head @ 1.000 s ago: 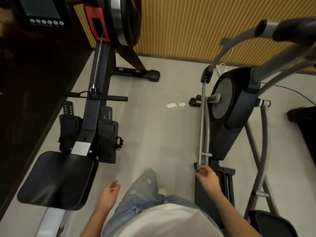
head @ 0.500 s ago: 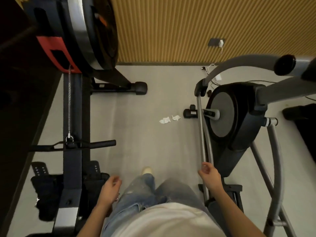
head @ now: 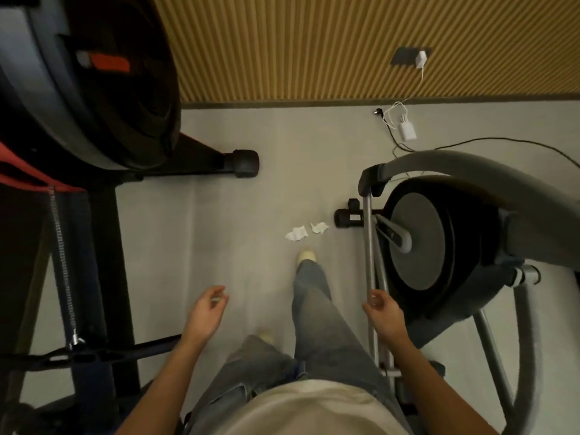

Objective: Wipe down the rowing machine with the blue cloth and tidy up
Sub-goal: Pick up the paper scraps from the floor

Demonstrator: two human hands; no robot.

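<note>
The black rowing machine [head: 103,233] runs along the left, its flywheel housing at the top left and its chain [head: 62,262] leading down to the pull handle [head: 94,351]. Two crumpled white paper scraps [head: 296,233] lie on the grey floor just ahead of my front foot. My left hand [head: 208,312] hangs over the floor beside the rower's handle, fingers loosely curled, holding nothing. My right hand [head: 381,312] hovers next to a grey bar of the elliptical, also empty. No blue cloth is in view.
An elliptical trainer [head: 439,240] fills the right side, its grey bars [head: 370,246] close to my right leg. A white charger and cable [head: 406,130] lie by the ribbed yellow wall [head: 314,42]. The rower's front foot [head: 246,163] juts into the aisle.
I have walked forward along the aisle; the rower's seat and footrests have dropped out of view and the paper scraps are nearer. Both hands stay empty at my sides.
</note>
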